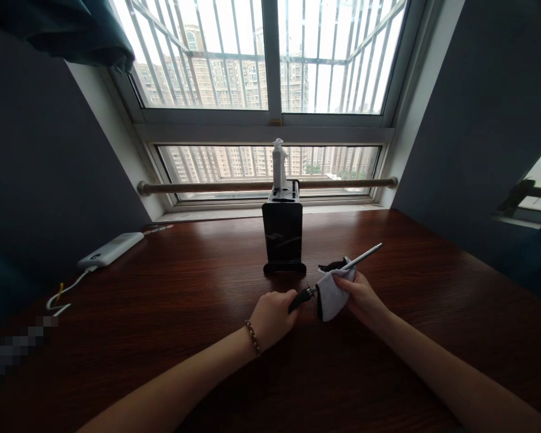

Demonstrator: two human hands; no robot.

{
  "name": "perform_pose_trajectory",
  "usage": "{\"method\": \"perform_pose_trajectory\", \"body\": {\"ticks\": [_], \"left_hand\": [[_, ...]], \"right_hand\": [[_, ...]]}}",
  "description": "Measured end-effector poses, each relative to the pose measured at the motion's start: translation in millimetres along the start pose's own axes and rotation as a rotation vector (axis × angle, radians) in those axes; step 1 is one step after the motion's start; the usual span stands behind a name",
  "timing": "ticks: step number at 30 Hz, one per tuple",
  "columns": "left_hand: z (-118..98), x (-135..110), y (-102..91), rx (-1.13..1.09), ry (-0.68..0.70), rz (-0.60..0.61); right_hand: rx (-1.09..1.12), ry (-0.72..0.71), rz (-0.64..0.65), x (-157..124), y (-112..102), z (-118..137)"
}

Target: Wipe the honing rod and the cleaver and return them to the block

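Note:
My left hand (273, 317) is closed around the black handle of a sharpening steel (365, 255), whose metal rod points up and to the right. With my right hand (360, 294) I pinch a white cloth (336, 294) with dark edging around the middle of the rod. The rod's tip sticks out beyond the cloth. A small guard shows between handle and cloth. Just past my hands, a black knife block (282, 234) stands upright on the table. Something white and wrapped (278, 165) rises from its slotted top.
The brown wooden table (207, 264) runs up to a barred window (270, 114). A white power strip (112, 249) with a cable lies at the left edge. A horizontal rail (225, 186) crosses the window behind the block. Dark walls flank both sides.

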State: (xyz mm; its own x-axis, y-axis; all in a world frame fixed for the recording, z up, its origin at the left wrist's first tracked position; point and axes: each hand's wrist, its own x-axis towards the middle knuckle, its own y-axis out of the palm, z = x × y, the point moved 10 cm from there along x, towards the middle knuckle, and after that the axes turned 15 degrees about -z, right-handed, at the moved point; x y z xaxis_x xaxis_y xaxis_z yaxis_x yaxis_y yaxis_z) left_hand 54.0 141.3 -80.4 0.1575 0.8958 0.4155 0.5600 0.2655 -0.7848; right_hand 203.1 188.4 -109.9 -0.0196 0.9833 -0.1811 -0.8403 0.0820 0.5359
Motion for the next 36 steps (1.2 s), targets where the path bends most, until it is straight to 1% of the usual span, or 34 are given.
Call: {"method": "perform_pose_trajectory", "body": {"ticks": [1,2,5,7,14,19,23,28,31,36], "left_hand": [[-0.2,0.5,-1.3,0.022,0.009,0.000],[-0.1,0.4,0.3,0.004,0.001,0.025],[1.6,-1.4,11.4,-0.149,-0.070,0.134],[3.4,-2.0,15.9,-0.199,-0.100,0.161],[12.2,0.4,18.9,-0.210,-0.110,0.124],[16.5,1.2,22.6,-0.228,-0.157,0.152],[15.5,1.2,22.0,-0.245,-0.161,0.157],[14.3,1.1,20.4,-0.253,-0.172,0.167],[14.6,2.1,20.4,-0.241,-0.168,0.171],[16.8,2.2,23.1,-0.214,-0.152,0.166]], "right_hand": [[0.003,-0.004,-0.007,1.3,-1.2,1.0],[0.003,-0.008,-0.014,2.8,-2.4,1.9],[0.003,-0.026,-0.036,9.1,-7.4,7.0],[0.008,-0.053,-0.058,15.9,-13.4,13.9],[0.075,-0.171,-0.245,50.3,-56.5,44.1],[0.159,-0.257,-0.385,63.0,-83.7,61.6],[0.202,-0.298,-0.454,65.5,-96.3,68.0],[0.204,-0.344,-0.507,67.1,-106.7,67.6],[0.168,-0.393,-0.550,68.1,-113.8,69.0],[0.046,-0.535,-0.661,65.8,-129.0,81.4]]}}
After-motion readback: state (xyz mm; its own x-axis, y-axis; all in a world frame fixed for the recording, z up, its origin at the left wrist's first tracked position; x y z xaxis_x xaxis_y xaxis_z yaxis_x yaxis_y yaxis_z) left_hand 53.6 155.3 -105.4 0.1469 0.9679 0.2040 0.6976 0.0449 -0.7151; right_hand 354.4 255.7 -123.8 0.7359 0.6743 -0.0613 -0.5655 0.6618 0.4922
